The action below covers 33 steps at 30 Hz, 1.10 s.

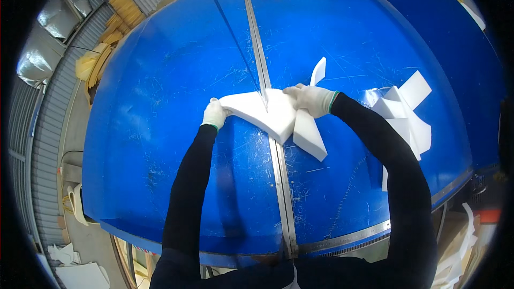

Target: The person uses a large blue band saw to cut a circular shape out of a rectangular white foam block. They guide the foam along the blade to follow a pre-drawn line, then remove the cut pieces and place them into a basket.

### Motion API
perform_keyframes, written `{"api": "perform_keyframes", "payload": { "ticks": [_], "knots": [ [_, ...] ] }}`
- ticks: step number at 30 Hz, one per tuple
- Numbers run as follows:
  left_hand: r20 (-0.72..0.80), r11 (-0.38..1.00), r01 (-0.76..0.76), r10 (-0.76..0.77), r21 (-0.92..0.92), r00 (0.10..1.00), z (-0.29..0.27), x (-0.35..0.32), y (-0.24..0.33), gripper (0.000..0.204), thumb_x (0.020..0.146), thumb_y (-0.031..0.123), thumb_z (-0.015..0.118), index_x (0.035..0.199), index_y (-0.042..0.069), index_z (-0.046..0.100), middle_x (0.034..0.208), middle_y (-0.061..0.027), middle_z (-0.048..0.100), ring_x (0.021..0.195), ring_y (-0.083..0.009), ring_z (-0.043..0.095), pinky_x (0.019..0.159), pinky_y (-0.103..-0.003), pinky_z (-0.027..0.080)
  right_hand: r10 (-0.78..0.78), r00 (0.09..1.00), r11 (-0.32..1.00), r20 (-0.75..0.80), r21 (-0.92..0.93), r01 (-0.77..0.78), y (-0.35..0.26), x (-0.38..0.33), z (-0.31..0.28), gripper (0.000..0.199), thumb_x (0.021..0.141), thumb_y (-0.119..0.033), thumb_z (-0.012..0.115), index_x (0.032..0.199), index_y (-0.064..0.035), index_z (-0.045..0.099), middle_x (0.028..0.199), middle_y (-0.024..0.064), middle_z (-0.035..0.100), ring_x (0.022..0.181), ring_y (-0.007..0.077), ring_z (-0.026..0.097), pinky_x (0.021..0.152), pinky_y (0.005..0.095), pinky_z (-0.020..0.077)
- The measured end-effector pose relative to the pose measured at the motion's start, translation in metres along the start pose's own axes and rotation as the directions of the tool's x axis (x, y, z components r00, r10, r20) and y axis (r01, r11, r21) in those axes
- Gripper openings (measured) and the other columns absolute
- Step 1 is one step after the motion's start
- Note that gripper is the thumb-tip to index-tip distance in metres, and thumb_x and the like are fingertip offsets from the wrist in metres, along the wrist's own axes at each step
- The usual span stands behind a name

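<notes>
A thick white foam piece [254,109] with a tapered left arm lies across the metal slot of the blue table. A thin upright saw blade [235,33] comes down into it near its middle. My left hand [214,114], in a white glove, pinches the narrow left end. At the right end my right hand [313,100], gloved with a green cuff edge, holds the same foam with its fingertips on the upper edge. Beside that hand lie a slanted foam offcut [309,135] and a thin foam sliver [318,71], the first partly under the foam or hand.
A pile of white foam offcuts [404,108] sits to the right, close to my right forearm. The blue tabletop [160,144] carries scratches and is split by a metal strip [286,214]. Foil-wrapped bundles [58,16] and stacked yellowish sheets [126,10] stand beyond its left side.
</notes>
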State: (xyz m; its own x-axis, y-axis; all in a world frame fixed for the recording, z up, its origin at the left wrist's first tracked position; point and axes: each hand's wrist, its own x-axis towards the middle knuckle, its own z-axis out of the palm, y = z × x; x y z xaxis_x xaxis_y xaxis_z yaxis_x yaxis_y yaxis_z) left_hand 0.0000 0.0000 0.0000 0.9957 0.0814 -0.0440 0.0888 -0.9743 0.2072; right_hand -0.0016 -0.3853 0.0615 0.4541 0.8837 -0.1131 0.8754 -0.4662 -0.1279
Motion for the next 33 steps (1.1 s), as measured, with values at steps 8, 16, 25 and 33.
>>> {"api": "perform_keyframes", "payload": {
  "ticks": [8,16,25,33],
  "knots": [
    [-0.144,0.993,-0.114,0.116,0.018,0.983,-0.033,-0.048,-0.09,0.051,0.086,0.045,0.076,0.117,0.006,0.067,0.111,-0.0253,0.068,0.096,-0.0437,0.069,0.085,-0.048,0.057,0.216,0.931,0.972,-0.295,-0.029,-0.235,0.019,-0.046,-0.01,0.023,0.08,-0.013,0.068,0.1,-0.0049,0.074,0.129,0.0223,0.057,0.121,0.0386,0.055,0.103,0.0448,0.0479],
    [0.287,0.527,0.236,0.016,-0.816,0.958,-0.113,-0.286,-0.049,0.059,0.101,0.037,0.065,0.137,-0.01,0.055,0.126,-0.0132,0.066,0.111,-0.0207,0.064,0.097,-0.035,0.05,0.359,0.455,0.912,-0.815,0.201,-0.358,-0.044,-0.253,-0.134,0.045,0.087,-0.031,0.077,0.12,-0.0016,0.069,0.118,0.0194,0.07,0.111,0.0327,0.068,0.099,0.0418,0.0533],
    [0.354,0.251,0.259,0.499,-0.933,0.791,-0.074,-0.341,0.154,0.058,0.103,0.041,0.061,0.139,-0.004,0.055,0.13,-0.012,0.064,0.118,-0.0192,0.061,0.1,-0.035,0.048,0.913,0.034,0.395,-0.407,0.861,-0.321,-0.117,-0.478,-0.121,0.076,0.077,-0.048,0.086,0.129,0.0027,0.065,0.117,0.0182,0.071,0.108,0.0279,0.069,0.098,0.0385,0.0524],
    [0.232,0.013,0.262,0.508,-0.965,0.829,-0.012,-0.301,0.368,0.048,0.104,0.05,0.058,0.125,0.007,0.062,0.103,-0.0031,0.073,0.053,-0.0069,0.059,0.041,-0.02,0.042,0.915,0.171,0.398,-0.365,0.883,-0.25,0.021,-0.513,-0.118,0.068,0.076,-0.039,0.086,0.127,0.0008,0.067,0.116,0.0159,0.073,0.104,0.0255,0.07,0.097,0.0372,0.0522]
  ]
}}
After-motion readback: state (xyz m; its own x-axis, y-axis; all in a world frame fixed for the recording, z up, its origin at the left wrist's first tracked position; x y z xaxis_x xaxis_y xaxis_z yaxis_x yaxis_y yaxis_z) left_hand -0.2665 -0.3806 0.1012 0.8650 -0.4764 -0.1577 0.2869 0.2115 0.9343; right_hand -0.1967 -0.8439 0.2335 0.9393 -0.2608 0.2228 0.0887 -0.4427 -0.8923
